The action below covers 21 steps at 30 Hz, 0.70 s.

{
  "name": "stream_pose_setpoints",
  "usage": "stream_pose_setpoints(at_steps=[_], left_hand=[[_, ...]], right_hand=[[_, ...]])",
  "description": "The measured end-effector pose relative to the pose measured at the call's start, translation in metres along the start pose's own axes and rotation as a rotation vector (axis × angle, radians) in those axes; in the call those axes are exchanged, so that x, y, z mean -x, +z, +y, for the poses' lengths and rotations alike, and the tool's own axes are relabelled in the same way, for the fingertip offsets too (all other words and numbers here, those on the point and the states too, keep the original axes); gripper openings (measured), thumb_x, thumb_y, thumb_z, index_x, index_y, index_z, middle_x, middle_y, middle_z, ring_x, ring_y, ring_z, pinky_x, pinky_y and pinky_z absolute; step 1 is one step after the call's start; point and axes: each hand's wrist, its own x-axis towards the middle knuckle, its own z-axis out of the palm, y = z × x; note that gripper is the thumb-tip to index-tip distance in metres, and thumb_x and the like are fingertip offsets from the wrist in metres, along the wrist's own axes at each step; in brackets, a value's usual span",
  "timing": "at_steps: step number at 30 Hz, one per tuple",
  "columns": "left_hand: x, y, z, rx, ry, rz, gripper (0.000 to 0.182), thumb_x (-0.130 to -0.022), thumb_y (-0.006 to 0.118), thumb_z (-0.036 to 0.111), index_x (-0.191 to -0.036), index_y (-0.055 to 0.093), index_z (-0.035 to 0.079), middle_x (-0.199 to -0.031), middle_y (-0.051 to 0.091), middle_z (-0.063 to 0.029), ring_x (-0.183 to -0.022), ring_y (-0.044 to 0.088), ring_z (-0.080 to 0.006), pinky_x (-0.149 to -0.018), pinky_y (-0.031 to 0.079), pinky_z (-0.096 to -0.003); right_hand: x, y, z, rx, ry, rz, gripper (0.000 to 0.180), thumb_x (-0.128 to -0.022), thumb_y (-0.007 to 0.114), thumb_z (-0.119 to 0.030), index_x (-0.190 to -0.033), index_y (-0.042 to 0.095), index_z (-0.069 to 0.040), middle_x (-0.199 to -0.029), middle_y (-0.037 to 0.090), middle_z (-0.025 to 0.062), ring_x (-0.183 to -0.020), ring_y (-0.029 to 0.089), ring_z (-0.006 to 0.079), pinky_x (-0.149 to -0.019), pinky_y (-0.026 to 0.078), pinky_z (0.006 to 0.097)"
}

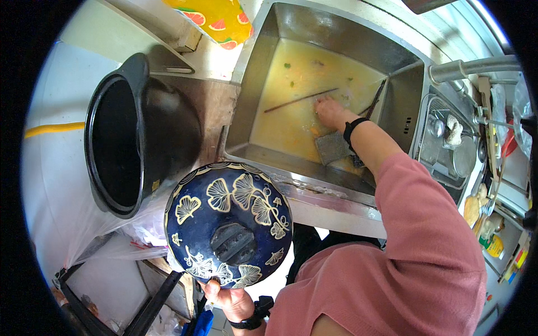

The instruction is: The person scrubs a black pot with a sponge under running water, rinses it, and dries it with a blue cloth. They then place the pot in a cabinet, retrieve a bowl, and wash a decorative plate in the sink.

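Note:
My left hand [227, 296] grips the near rim of a dark blue pot lid [197, 229] with cream ginkgo-leaf patterns and a black knob [233, 243]. The lid's decorated top faces me. Down in the stainless steel sink [336, 21], my right hand [331, 112] reaches into cloudy yellowish water [290, 130] with food scraps in it. Its fingertips are partly hidden, so whether they hold anything is unclear. A brown chopstick [300, 100] lies just left of that hand. More dark sticks [376, 98] lean at the sink's right side. Below the wrist sits a grey scouring pad [333, 148].
A deep black pot [172, 122] rests on its side left of the sink. A yellow package with a citrus print [218, 19] is behind it. To the right are a wire basket [445, 109] with utensils and a grey pipe [475, 67]. Plastic bags [145, 231] hang at lower left.

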Motion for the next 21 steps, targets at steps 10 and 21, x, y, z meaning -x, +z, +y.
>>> stream_pose_setpoints(at_steps=[10, 21], left_hand=[[0.01, -0.001, -0.001, -0.152, 0.032, 0.011, 0.076, -0.08, 0.066, 0.035, -0.142, 0.036, 0.003, -0.135, 0.05, -0.0109, -0.12, 0.05, -0.0247, -0.103, 0.04, -0.0391], [0.012, -0.002, -0.001, -0.141, 0.037, 0.051, 0.08, -0.077, 0.069, 0.037, -0.142, 0.036, 0.003, -0.136, 0.049, -0.0118, -0.119, 0.05, -0.0259, -0.102, 0.042, -0.0395]], right_hand=[[-0.018, 0.001, 0.009, -0.168, 0.072, -0.263, 0.027, -0.079, 0.055, -0.004, -0.101, 0.068, 0.004, -0.118, 0.063, 0.0211, -0.106, 0.061, 0.0374, -0.086, 0.051, 0.0463], [-0.049, 0.032, 0.045, -0.078, -0.34, -0.206, 0.019, -0.072, 0.058, -0.009, -0.081, 0.071, 0.0, -0.096, 0.067, 0.0221, -0.087, 0.064, 0.0359, -0.07, 0.049, 0.0449]])
